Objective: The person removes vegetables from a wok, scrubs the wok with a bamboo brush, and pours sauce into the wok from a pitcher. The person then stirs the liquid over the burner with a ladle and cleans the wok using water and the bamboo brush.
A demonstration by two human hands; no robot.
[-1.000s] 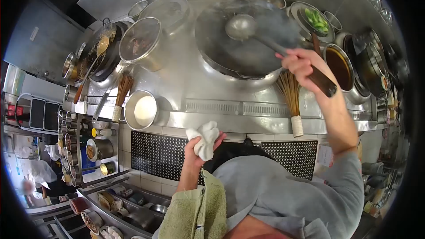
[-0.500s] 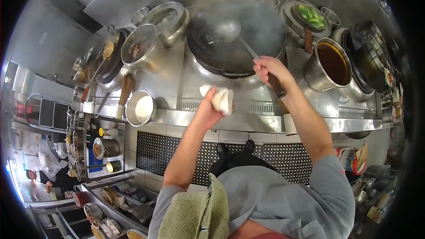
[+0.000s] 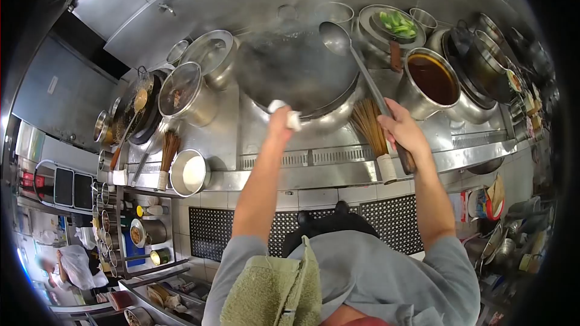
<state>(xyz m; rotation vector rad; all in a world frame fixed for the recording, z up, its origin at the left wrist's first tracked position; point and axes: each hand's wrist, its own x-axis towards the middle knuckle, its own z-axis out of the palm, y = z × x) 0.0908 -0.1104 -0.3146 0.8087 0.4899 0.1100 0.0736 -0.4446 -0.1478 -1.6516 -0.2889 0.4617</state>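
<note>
My left hand [image 3: 280,127] is closed on a folded white cloth [image 3: 293,121], at the near left rim of a large dark wok [image 3: 290,78]. Whether the fingers also grip the rim or a handle under the cloth, I cannot tell. Smoke or steam hazes the wok's inside. My right hand [image 3: 406,131] is wrapped around the wooden-ended handle of a long metal ladle [image 3: 370,79]. The ladle's bowl is raised over the wok's far right side. Beneath that hand, a bamboo wok brush [image 3: 367,127] leans on the stove.
Right of the wok stand a pot of brown liquid [image 3: 431,79] and a strainer of green vegetables [image 3: 397,24]. To the left are a pot with a strainer [image 3: 181,90], a pot of white contents [image 3: 192,174] and another brush [image 3: 169,154]. A person [image 3: 60,268] is at far left.
My left hand has moved forward with the cloth to the wok's rim. The ladle has lifted from the wok's middle and swung right, with my right hand moving right and back.
</note>
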